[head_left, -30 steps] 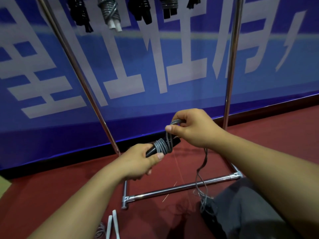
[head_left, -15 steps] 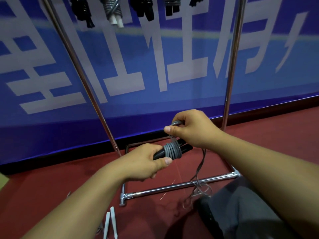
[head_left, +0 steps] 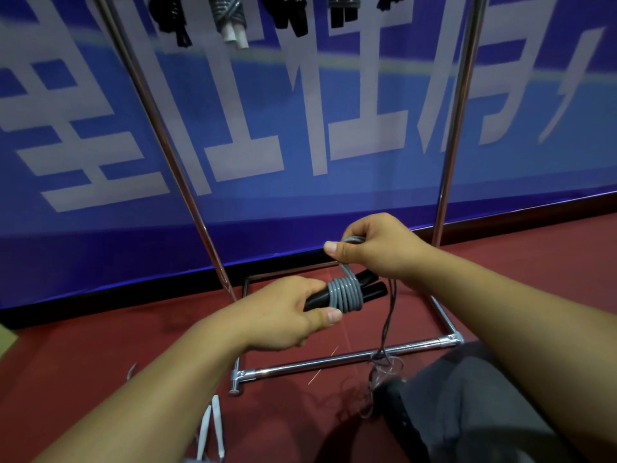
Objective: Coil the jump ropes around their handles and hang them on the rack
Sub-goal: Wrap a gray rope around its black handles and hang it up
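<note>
Two black handles (head_left: 370, 289) half hidden in left hand's (head_left: 287, 315) grasping fingers, right hand (head_left: 377, 248) pinching grey rope (head_left: 345, 292), hung bundles (head_left: 230, 18) cropped

Coiled handles (head_left: 344, 293) lie between both hands, before the rack (head_left: 337, 360); spare handles (head_left: 213, 426) lower left.

Near ends of the black handles (head_left: 374, 289) hidden inside the left hand (head_left: 287, 312). Grey rope (head_left: 345, 294) passes into the right hand (head_left: 374, 248); its path there not visible. Hung rope bundles (head_left: 230, 18) cut off by top edge, as are the rack uprights (head_left: 454, 128). White handles (head_left: 213, 426) cut off at bottom edge. Banner lettering blurred.
</note>
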Demonstrator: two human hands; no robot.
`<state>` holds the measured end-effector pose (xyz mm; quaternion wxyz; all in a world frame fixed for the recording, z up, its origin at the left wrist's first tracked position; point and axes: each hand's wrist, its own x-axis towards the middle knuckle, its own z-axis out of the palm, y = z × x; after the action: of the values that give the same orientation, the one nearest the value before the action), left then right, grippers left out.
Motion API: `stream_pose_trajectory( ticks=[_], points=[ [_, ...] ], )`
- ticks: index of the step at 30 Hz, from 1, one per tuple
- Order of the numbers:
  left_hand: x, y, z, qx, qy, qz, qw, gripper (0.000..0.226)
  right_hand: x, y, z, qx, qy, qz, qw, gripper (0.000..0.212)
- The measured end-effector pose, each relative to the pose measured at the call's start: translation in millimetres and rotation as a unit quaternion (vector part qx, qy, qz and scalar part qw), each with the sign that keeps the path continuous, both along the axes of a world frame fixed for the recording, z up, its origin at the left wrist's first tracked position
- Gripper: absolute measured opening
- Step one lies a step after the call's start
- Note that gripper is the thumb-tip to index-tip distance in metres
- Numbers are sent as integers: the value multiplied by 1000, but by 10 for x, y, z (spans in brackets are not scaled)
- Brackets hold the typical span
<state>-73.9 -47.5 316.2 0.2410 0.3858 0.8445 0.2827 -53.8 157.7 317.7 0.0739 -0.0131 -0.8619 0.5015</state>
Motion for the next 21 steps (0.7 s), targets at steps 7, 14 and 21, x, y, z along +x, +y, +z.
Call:
stream_pose_trajectory(
  ticks=[7, 14, 21],
  points=[
    [30, -95, 118, 85, -11, 3, 996, 7, 12, 69, 81, -82, -142, 91, 982, 36],
    [-31, -170, 146, 193, -42, 69, 978, 14, -6, 15, 88, -119, -178, 113, 970, 21],
    [-122, -133, 207, 359, -116, 220, 900, 33, -65, -23, 33, -203, -177, 79, 960, 39]
  ],
)
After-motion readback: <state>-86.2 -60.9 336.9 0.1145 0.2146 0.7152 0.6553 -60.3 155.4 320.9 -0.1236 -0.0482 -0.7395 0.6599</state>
